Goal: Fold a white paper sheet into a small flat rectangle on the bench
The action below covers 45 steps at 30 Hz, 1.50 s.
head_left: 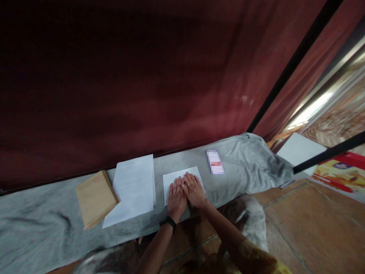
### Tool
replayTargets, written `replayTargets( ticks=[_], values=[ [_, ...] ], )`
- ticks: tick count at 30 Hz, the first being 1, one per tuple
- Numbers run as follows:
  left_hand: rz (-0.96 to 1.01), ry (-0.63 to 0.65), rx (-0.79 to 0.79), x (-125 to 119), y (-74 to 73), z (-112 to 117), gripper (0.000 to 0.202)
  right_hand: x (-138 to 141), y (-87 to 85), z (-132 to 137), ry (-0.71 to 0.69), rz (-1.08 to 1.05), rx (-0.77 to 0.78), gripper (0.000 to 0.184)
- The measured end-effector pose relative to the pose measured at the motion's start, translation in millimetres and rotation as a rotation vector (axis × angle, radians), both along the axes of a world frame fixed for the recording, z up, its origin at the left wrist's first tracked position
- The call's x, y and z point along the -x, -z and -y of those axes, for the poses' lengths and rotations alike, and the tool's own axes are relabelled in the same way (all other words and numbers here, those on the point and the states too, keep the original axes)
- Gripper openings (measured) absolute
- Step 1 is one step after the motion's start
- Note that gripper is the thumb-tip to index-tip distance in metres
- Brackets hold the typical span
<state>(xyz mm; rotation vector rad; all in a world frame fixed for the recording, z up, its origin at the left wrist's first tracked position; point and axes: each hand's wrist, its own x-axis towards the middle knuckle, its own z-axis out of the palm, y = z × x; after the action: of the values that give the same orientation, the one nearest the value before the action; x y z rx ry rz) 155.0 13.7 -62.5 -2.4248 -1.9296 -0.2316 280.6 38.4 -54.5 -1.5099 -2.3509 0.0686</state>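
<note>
Both palms lie flat, side by side, on a folded sheet of white paper [168,180] on the grey cloth. My left hand [176,198], with a dark band at the wrist, covers the paper's middle, fingers stretched out. My right hand [194,189] rests against it on the right, its fingers also extended and pressing on the paper. The two hands hide most of the sheet's near part. Left of them lies a stack of larger white sheets [135,186], partly under a stack of brown paper envelopes [95,198].
The grey cloth [182,161] covers a long narrow surface. A phone-like object with a blurred screen [215,161] lies right of the hands. Behind hangs a dark red curtain [171,95]. Black poles [293,68] stand at the right, near a colourful printed box [342,173] on the tiled floor [319,220].
</note>
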Motion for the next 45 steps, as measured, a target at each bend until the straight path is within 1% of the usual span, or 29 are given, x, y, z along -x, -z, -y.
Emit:
replayTargets(
  ticks=[3,5,10,12,14,15,19,21,24,27,30,32,34,38,41,45],
  values=[
    [0.018,-0.008,0.001,2.5,-1.2,0.4,0.056,-16.5,6.0,0.0,0.03,0.002,-0.019,0.057],
    [0.033,-0.023,-0.017,6.8,-2.5,2.5,0.055,-23.8,9.2,0.0,0.051,0.004,-0.029,0.057],
    [0.056,-0.117,-0.062,23.3,-4.8,13.6,0.057,-27.7,13.0,0.2,0.071,0.015,-0.019,0.056],
    [0.051,-0.17,-0.078,24.4,-5.4,14.9,0.057,-27.3,13.0,0.2,0.075,0.012,-0.009,0.057],
    [0.053,-0.196,-0.097,17.6,-6.1,10.5,0.057,-27.1,12.3,0.3,0.076,0.005,0.002,0.059],
    [0.062,-0.182,-0.098,11.3,-6.5,6.0,0.057,-27.3,11.7,0.4,0.076,0.003,0.007,0.059],
    [0.107,-0.041,-0.014,-17.4,-6.7,-19.8,0.055,-27.5,9.3,0.8,0.068,0.024,0.019,0.057],
    [0.107,-0.019,0.022,-21.9,-5.6,-29.8,0.055,-26.9,8.8,0.8,0.07,0.027,0.009,0.056],
    [0.091,-0.008,-0.01,-9.7,-3.7,-34.1,0.057,-26.2,8.8,0.9,0.079,-0.003,-0.027,0.056],
    [0.064,-0.035,-0.065,11.7,-4.4,-29.8,0.058,-26.9,8.3,1.5,0.081,-0.04,-0.047,0.056],
    [0.022,-0.055,-0.077,24.0,-7.7,-24.8,0.058,-23.5,5.2,0.8,0.095,-0.049,-0.019,0.055],
    [-0.005,-0.065,-0.082,25.5,-9.4,-22.9,0.057,-15.2,1.5,-2.1,0.132,-0.045,0.018,0.055],
    [-0.03,-0.069,-0.074,24.9,-9.5,-21.9,0.055,-2.6,-2.8,-7.0,0.134,-0.041,0.048,0.054],
    [-0.063,-0.048,-0.038,25.7,-6.8,-21.2,0.057,18.6,-8.0,-16.6,0.028,-0.038,0.065,0.05],
    [-0.041,-0.058,-0.036,26.3,-6.2,-21.1,0.056,17.5,-6.2,-20.2,0.026,-0.034,0.055,0.05],
    [-0.004,-0.088,-0.04,23.2,-7.9,-21.1,0.053,-0.2,-0.2,-21.3,0.056,-0.025,0.015,0.051]
  ],
)
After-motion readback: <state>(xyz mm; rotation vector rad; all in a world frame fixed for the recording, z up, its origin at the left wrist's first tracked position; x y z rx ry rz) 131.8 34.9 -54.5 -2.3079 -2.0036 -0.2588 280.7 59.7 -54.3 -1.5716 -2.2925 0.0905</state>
